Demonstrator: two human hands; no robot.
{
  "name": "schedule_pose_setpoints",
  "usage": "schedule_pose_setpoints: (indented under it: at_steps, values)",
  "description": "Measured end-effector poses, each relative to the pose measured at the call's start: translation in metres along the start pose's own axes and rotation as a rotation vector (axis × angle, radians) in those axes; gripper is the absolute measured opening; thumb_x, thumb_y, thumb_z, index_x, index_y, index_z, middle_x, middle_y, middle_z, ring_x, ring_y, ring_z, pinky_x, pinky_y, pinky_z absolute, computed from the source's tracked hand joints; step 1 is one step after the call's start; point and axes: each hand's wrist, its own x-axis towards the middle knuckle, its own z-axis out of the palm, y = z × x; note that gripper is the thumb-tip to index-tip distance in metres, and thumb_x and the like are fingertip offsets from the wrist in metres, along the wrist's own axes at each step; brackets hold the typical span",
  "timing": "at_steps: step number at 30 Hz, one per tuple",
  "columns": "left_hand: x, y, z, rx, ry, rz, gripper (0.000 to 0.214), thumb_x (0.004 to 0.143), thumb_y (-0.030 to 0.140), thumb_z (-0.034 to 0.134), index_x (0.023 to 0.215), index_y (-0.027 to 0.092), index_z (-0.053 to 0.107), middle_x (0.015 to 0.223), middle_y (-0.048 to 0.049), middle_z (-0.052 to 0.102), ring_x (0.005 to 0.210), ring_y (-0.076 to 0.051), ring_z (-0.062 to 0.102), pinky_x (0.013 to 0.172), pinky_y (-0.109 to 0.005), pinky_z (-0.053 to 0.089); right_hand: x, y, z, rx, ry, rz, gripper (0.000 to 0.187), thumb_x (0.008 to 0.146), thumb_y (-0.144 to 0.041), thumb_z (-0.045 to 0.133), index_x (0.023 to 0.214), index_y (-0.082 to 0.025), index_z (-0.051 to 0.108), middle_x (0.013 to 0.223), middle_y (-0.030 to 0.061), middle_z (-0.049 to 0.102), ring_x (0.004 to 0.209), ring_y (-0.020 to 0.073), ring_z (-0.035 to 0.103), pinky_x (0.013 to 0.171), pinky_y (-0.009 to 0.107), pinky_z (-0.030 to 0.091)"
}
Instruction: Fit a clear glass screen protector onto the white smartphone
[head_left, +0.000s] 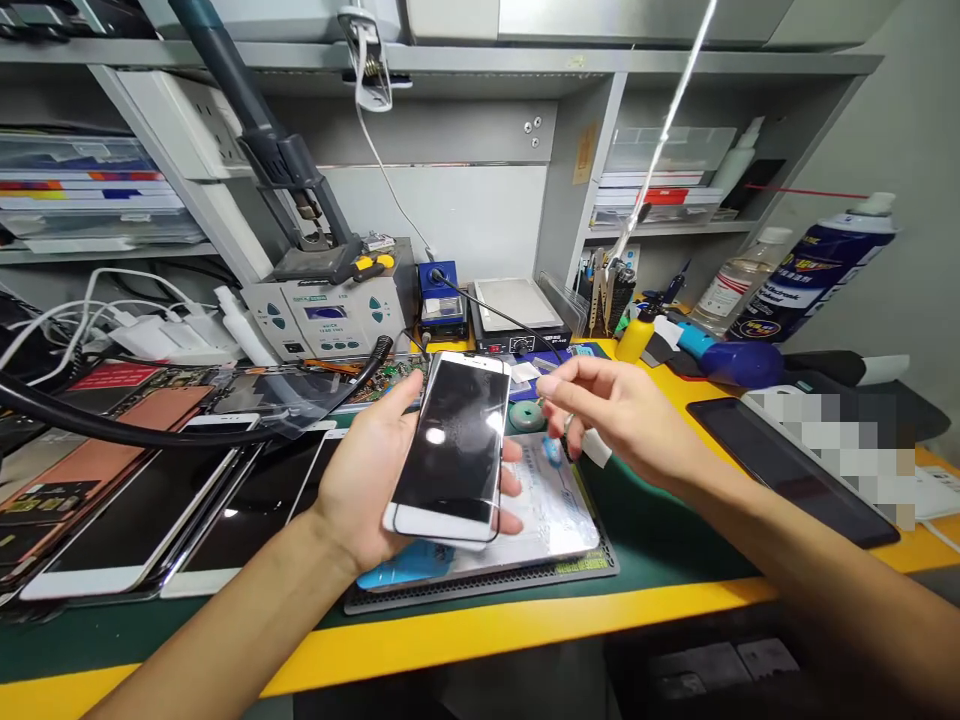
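My left hand (375, 470) holds a smartphone (450, 440) from beneath, its dark glossy screen facing up and its white bezel showing at top and bottom. The thumb lies along its left edge, and the fingertips wrap its right edge. Thin dark lines run near the phone's lower corners; I cannot tell what they are. To the right of the phone, apart from it, my right hand (607, 405) has thumb and index finger pinched together. Whatever sits in that pinch is too small to name. Below the phone lies a silvery pad (555, 510) on a dark mat.
Several white-framed phones (120, 510) lie at left, beside a black hose (187, 437). A grey soldering station (322, 320) and a small hot plate (517, 310) stand behind. At right are a dark tablet-like panel (795, 470), a yellow bottle (636, 335) and a spray can (817, 265).
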Motion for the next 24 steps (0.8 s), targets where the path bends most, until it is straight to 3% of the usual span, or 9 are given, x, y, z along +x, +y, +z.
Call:
schedule_pose_setpoints:
  at_steps: [3,11,24]
  values:
    - [-0.002,0.000,0.001,0.051,-0.048,-0.079,0.066,0.097,0.061,0.033,0.111,0.010,0.071,0.096,-0.0214,0.075,0.079,-0.035,0.074,0.073,-0.054,0.059,0.002,0.001,-0.001,0.072,-0.030,-0.043,0.035,0.080,-0.045,0.079,0.096,-0.015,0.070,0.084,0.0045,0.069,0.068,0.0136,0.064,0.053,0.022,0.054]
    - [-0.003,-0.003,0.014,0.113,-0.062,-0.096,0.064,0.096,0.060,0.033,0.104,0.011,0.073,0.089,-0.0199,0.075,0.074,-0.033,0.075,0.065,-0.048,0.061,0.002,0.008,0.005,0.058,-0.082,-0.126,0.034,0.087,-0.040,0.074,0.110,-0.016,0.072,0.107,0.0081,0.071,0.084,0.0159,0.064,0.060,0.024,0.056]
    - [-0.001,0.001,0.009,0.055,-0.146,-0.137,0.071,0.099,0.058,0.020,0.107,0.007,0.069,0.088,-0.0218,0.074,0.072,-0.032,0.075,0.064,-0.049,0.061,0.005,0.007,0.007,0.011,0.032,-0.222,0.032,0.078,-0.038,0.083,0.103,-0.018,0.076,0.105,0.0079,0.074,0.085,0.0192,0.066,0.067,0.029,0.057]
